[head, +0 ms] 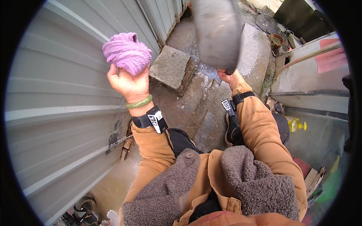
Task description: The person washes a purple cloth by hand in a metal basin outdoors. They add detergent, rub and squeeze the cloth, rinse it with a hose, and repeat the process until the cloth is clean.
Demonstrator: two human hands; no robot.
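A bunched lavender cloth (128, 53) rests in my left hand (132, 82), palm up with the fingers hidden beneath or behind the fabric. In my right hand (230, 79) is a large grey curved vessel (216, 34), perhaps a wok or basin. It is tilted, blurred, and cut off by the top of the view. My right fingers grip its lower edge, and the cloth and vessel are apart. Below the vessel lies wet stone paving (209, 73).
A corrugated metal wall (70, 73) runs along the left. A square stone block (171, 66) and a long stone slab (254, 53) lie ahead. On the right, a sink-like basin (316, 127) holds a yellow pump bottle (295, 124), and a pink cloth (331, 58) hangs nearby.
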